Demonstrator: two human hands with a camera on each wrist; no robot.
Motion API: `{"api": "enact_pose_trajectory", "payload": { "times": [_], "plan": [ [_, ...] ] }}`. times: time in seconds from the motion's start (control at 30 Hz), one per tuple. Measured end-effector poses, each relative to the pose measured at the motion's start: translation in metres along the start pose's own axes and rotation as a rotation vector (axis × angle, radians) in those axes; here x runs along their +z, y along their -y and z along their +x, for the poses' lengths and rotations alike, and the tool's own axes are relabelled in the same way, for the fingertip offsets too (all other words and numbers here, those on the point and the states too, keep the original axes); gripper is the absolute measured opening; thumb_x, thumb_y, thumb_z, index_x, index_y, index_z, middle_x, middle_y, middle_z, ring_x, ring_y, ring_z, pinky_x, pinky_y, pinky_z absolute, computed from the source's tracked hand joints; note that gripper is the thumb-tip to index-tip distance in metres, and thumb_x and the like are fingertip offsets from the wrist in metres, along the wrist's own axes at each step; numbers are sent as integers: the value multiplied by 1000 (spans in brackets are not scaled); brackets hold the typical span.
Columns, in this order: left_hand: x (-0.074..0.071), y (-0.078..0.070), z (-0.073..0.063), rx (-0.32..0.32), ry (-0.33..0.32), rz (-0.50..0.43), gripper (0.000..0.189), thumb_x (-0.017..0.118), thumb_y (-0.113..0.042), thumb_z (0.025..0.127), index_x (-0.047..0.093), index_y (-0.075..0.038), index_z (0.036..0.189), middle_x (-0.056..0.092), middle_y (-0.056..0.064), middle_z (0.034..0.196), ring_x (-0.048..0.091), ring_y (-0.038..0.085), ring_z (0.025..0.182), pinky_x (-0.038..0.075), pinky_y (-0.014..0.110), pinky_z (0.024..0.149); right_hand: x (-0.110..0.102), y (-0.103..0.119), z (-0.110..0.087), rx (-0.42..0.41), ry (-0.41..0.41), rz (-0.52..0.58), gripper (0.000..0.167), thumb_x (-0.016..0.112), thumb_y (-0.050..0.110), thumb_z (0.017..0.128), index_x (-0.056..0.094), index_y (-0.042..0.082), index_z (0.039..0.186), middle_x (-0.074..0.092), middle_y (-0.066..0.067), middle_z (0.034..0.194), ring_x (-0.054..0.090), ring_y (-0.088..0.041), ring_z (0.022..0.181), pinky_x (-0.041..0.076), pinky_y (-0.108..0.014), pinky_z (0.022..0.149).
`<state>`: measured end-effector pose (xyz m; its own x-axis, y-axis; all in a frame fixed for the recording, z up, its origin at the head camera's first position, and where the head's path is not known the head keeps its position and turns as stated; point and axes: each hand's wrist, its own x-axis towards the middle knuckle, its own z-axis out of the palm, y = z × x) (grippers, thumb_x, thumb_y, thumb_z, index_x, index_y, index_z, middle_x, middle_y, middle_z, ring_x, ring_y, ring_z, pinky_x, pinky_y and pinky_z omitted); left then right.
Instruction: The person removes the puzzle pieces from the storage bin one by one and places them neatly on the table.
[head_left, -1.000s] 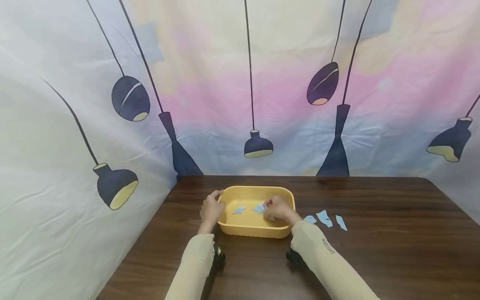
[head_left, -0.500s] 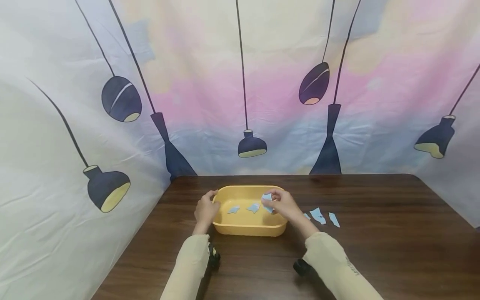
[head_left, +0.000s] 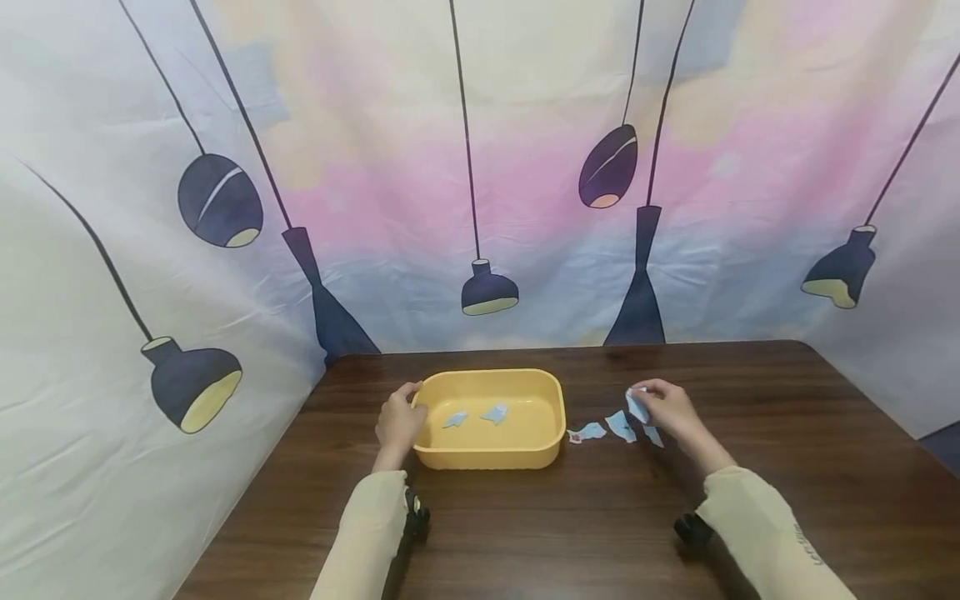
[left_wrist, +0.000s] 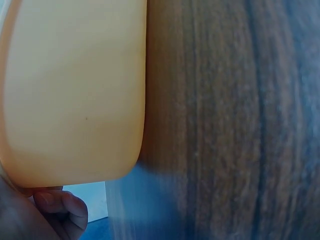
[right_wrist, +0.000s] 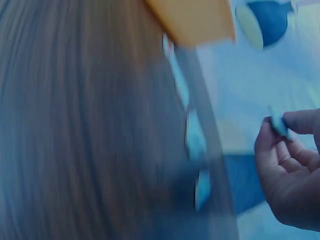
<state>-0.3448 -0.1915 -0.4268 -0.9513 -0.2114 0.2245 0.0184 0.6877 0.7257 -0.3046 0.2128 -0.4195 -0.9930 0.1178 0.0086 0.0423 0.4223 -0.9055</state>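
A yellow plastic basin (head_left: pixel 487 460) stands on the dark wooden table. My left hand (head_left: pixel 397 421) grips its left end, and the left wrist view shows curled fingers (left_wrist: pixel 70 207) against the basin wall. Two torn light-blue paper scraps, one to the left (head_left: pixel 454 419) and another near the middle (head_left: pixel 494 413), lie on the basin floor. To the right of the basin, my right hand (head_left: pixel 671 408) pinches a light-blue paper scrap (head_left: pixel 637 405) between thumb and fingers, raised above the table. Below it lies a narrow scrap (head_left: pixel 653 436), partly hidden in the head view.
Two more torn scraps lie on the table (head_left: pixel 555 517) right of the basin: one with a red mark (head_left: pixel 587 432) close to its wall, another (head_left: pixel 621 426) farther right. A curtain printed with lamps (head_left: pixel 487 292) hangs behind the table's far edge.
My right hand has lifted a paper scrap out of the basin and carried it right, over the scraps on the table. The left hand stays on the basin; the head view has shifted right.
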Motion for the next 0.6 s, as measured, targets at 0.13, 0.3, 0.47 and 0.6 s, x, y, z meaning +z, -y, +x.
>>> {"api": "enact_pose_trajectory", "payload": {
  "times": [0.13,0.3,0.47,0.6],
  "plan": [
    [-1,1,-2,1,2,-8,46,54,-9,86,63,-12,131,65,14,69,37,13,44,29,25,44,-23,-23,0,62,23,-60,41,45,17,100,53,-15,123,54,-36,121,59,-19,88,53,-27,67],
    [-3,2,-3,-16,-2,-11,45,54,-9,86,63,-12,130,70,17,82,41,14,48,31,26,45,-36,-42,1,97,59,-91,39,40,11,100,52,-20,121,53,-39,120,60,-20,88,55,-29,68],
    [-2,1,-2,-19,-2,-6,45,54,-9,86,63,-13,130,68,15,77,40,14,47,31,26,45,-39,-44,0,28,47,-204,35,48,8,95,57,-19,115,57,-37,113,61,-27,87,53,-32,69],
    [-1,2,0,-8,5,-5,45,54,-9,86,63,-13,130,65,13,67,37,13,44,30,25,43,-38,-35,-3,-42,-12,-384,33,56,11,91,60,-15,111,62,-35,111,61,-41,94,50,-44,78]
  ]
}}
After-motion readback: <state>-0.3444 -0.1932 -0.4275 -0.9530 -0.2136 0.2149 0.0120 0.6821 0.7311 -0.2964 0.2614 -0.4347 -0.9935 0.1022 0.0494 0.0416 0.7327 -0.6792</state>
